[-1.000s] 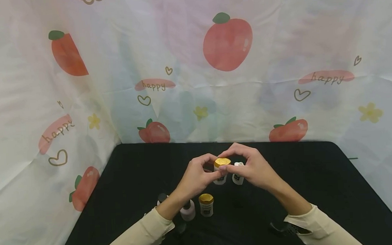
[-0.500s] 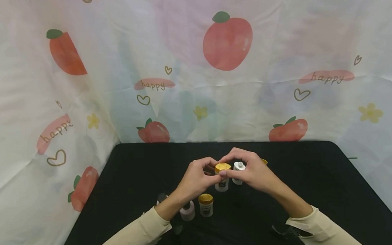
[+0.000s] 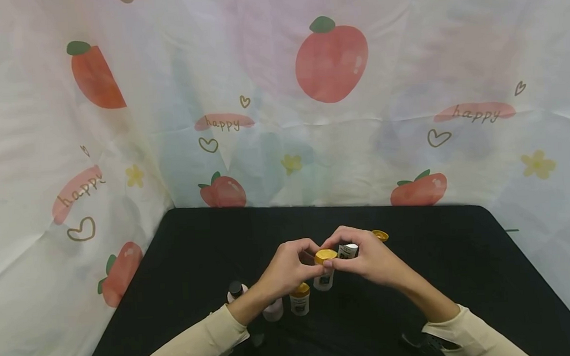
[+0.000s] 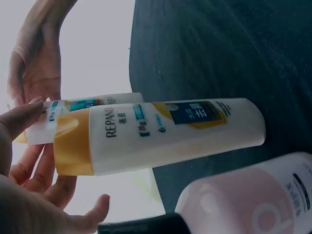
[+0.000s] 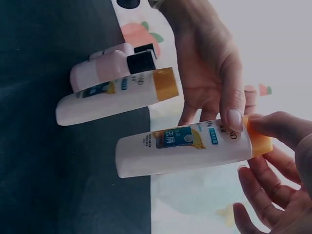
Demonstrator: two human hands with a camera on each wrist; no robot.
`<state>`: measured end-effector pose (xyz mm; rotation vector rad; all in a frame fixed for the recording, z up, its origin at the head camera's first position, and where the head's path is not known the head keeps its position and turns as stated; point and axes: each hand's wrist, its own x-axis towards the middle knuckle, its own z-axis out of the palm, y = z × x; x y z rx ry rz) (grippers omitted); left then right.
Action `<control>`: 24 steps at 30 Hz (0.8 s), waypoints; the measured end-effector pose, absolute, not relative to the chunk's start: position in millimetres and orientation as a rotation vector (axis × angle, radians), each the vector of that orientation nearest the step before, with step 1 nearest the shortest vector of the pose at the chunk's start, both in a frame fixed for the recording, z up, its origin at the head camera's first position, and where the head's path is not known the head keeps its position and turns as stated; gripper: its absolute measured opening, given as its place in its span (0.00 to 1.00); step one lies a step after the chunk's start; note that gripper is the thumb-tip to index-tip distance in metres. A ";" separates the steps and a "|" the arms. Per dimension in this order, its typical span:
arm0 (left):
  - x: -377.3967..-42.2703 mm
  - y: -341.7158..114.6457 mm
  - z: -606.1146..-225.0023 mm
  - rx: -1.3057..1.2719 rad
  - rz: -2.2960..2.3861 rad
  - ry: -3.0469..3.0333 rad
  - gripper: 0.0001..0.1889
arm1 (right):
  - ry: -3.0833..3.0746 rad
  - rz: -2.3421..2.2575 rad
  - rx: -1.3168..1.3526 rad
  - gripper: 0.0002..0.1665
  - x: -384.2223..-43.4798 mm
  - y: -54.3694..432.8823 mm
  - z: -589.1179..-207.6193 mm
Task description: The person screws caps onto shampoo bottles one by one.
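Both hands are at the neck of a white shampoo bottle [image 3: 323,280] with a gold cap [image 3: 325,255]. My left hand [image 3: 287,266] pinches it just under the cap. My right hand [image 3: 373,256] grips the cap, with the thumb [image 5: 273,126] on its side in the right wrist view. The bottle is upright in the head view; whether its base touches the table I cannot tell. A second gold-capped shampoo bottle [image 3: 299,304] stands nearer, by the left wrist. Behind the right fingers is another white bottle [image 3: 348,251], its top partly hidden.
Two pink bottles with black tops, one beside the left forearm [image 3: 272,311] and one further left [image 3: 236,292], stand on the black table [image 3: 211,241]. A gold round piece like a cap [image 3: 380,235] lies beyond the right hand. A printed curtain [image 3: 273,146] encloses the back and left.
Both hands have come nearer to me with the held shampoo bottle. The gold round piece beyond the right hand has come into view, and the right fingers now cover the other white bottle's top.
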<state>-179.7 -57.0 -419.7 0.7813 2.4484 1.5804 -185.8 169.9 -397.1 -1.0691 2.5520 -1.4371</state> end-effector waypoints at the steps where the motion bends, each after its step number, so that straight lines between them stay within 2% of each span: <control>1: -180.1 -57.1 -420.3 0.786 1.558 2.446 0.09 | 2.557 -1.432 -1.063 0.13 -185.2 170.5 -398.3; 11: -184.3 -58.5 -422.2 0.845 1.303 2.443 0.10 | 2.593 -1.383 -1.048 0.13 -180.2 173.8 -410.6; 24: -180.9 -57.5 -433.4 0.943 1.253 2.458 0.10 | 2.584 -1.406 -1.096 0.13 -173.5 171.9 -429.8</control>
